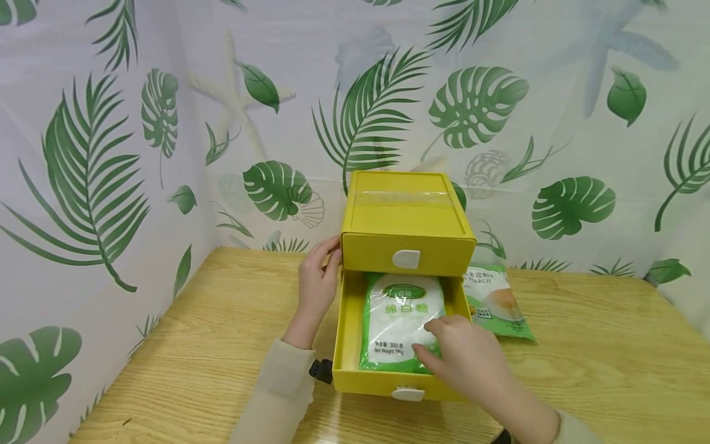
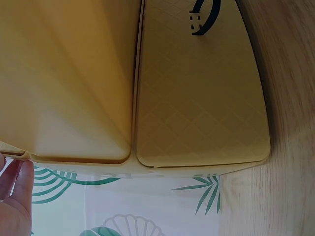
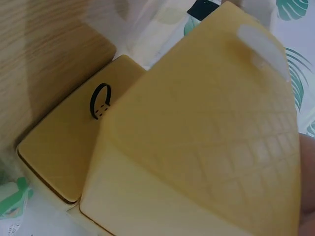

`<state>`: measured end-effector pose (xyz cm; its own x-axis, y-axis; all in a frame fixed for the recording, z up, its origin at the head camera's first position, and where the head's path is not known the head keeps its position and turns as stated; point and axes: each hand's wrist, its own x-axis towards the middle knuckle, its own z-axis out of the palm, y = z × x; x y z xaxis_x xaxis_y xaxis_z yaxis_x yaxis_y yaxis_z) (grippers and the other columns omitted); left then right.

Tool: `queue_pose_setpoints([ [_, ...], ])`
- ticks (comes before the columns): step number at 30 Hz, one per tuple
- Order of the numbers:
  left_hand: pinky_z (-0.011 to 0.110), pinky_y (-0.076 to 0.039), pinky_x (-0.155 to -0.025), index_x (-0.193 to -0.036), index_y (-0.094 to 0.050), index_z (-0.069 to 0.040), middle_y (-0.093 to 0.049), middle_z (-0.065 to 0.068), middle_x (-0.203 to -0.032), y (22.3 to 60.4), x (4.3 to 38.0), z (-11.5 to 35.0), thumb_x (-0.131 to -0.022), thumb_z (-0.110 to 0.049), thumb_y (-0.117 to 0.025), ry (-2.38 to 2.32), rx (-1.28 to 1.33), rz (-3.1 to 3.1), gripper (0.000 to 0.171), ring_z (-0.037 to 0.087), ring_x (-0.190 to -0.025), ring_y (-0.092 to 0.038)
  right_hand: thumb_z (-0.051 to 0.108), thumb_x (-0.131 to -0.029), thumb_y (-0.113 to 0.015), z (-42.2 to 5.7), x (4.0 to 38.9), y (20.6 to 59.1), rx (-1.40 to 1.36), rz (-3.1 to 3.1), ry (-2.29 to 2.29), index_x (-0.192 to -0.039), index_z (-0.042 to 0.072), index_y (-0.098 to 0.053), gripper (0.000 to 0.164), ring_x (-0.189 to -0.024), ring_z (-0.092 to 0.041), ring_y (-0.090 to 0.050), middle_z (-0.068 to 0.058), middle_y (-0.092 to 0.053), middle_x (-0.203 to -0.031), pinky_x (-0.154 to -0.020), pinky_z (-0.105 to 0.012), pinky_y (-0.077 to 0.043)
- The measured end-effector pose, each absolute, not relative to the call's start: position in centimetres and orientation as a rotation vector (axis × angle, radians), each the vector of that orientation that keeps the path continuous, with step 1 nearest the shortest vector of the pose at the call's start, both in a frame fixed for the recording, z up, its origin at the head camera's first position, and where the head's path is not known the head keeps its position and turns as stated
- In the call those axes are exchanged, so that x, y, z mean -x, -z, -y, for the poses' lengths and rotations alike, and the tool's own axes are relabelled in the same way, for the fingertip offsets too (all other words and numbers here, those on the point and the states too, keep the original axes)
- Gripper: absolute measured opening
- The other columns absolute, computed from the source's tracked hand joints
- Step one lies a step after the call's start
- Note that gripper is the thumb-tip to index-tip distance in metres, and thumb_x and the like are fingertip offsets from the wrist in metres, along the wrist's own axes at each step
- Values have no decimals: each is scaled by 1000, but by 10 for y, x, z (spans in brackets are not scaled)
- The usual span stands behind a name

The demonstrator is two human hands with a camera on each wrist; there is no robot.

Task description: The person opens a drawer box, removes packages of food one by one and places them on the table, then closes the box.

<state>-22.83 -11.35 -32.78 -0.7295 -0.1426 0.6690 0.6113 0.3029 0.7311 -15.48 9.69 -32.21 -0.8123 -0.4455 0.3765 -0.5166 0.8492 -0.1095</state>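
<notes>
Head view put the right hand [image 1: 468, 348] nearest us: it hovered over the lower right part of a white-and-green bag [image 1: 402, 320], thumb and index finger apart; we could not tell whether their tips touched the plastic, and the other fingers were mostly hidden. The bag lay label up inside a pulled-out yellow drawer [image 1: 371, 383], whose front carried a white handle [image 1: 408, 394]. Both wrist views also gave us a yellow panel [image 2: 197, 108] with a dark loop [image 3: 93, 101], next to that drawer and near the wooden table [image 1: 599, 345]. A little farther off we saw the left hand [image 1: 320, 277] at the left side of the yellow cabinet [image 1: 407, 219], its fingers close together against the edge, clamped on nothing that we could make out. Above the bag, the closed upper drawer [image 1: 368, 251] bore a second white handle [image 1: 407, 259]. Just right of the cabinet, partly hidden by it, we found a starch packet [image 1: 499, 302] on the table. Farthest away hung a pale sheet [image 1: 299, 37] printed with green leaves.
</notes>
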Motion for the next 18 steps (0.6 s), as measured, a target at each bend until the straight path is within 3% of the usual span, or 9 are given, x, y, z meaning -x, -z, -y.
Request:
queue_pose_setpoints([
  [7,35,-52,-72,-107,-55,14,-56,25,-106,327,229,114,-87,8,-48,1492,418,1917,23,33,-95,-55,28,-72,-70,-97,162,320,-701,2752,-232,-69,6,-60,24,-46,-10,-38,2,-47,-54,-36,-22,-30],
  [18,35,-52,-72,-107,-55,14,-56,24,-106,326,227,114,-86,9,-48,1487,407,1927,23,33,-97,-55,28,-72,-70,-97,168,323,-654,2754,-159,-62,6,-53,29,-44,-12,-34,3,-37,-49,-34,-21,-27],
])
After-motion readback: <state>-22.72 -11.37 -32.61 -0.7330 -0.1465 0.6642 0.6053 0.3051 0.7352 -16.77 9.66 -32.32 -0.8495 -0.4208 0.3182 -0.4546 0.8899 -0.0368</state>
